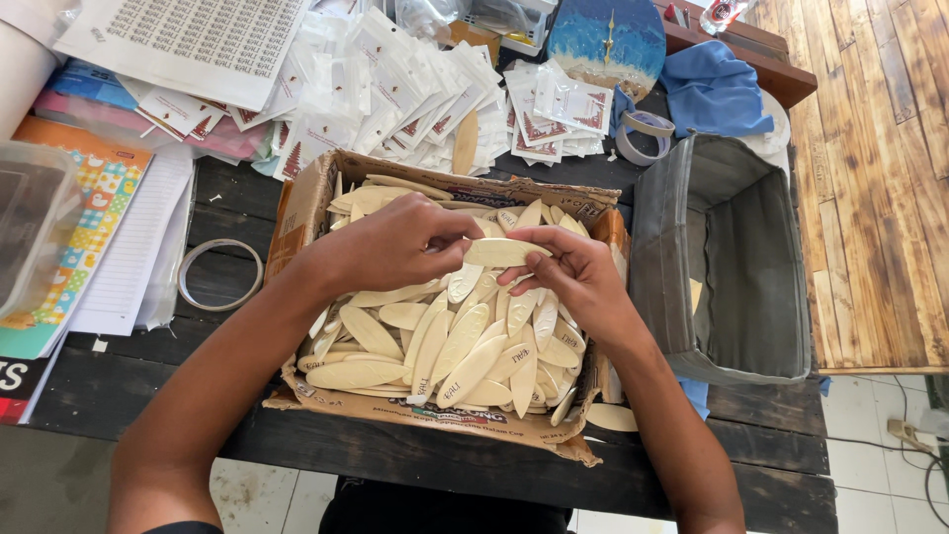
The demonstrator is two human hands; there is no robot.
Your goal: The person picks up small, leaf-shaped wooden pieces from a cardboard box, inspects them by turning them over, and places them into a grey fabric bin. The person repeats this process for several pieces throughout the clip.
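I see my left hand (395,242) and right hand (573,277) together, both pinching one pale leaf-shaped wooden piece (504,252) over the cardboard box (297,203). By my reckoning it's early: the box is full, the grey bin (722,267) to the right almost bare

There is a single view, from a camera worn on the person's head; it looks steeply down, almost straight, over the dark wooden table (247,203) in front of the body; the forearms enter from the bottom edge and run up toward the middle, so the lens sits just above and behind them; it is close, with the cardboard box (297,203) filling the centre and the left hand (395,242) and right hand (573,277) meeting over it; the far side of the table lies at the top edge, the tiled floor (870,425) shows at bottom right; no second view exists to share any part of the scene.
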